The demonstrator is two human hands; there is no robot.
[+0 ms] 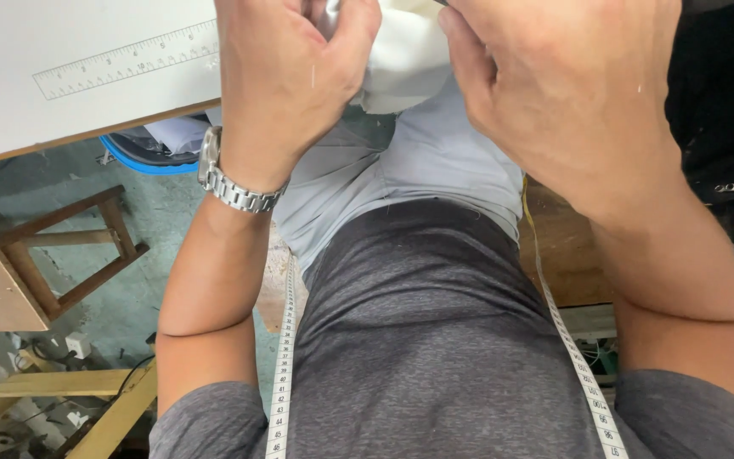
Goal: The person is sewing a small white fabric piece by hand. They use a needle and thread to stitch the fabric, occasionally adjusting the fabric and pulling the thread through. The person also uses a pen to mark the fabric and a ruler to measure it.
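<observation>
**Two hands bunched on white cloth, work mid-way**

Both hands held one piece of white cloth (405,59), which sat between them at the edge of the white surface (53,51). The left hand (286,76) had its grip curled shut on a fold; the right hand (562,93) pinched the cloth's other side, fingers closed. The handling looked under way, nothing finished showing. Below the grip lay grey trousers (418,161); a measuring tape (282,374) hung beneath, a wooden stool (70,255) off left.

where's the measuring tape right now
In the head view the measuring tape hangs around the person's neck, down both sides of the grey shirt, below the hands.
</observation>
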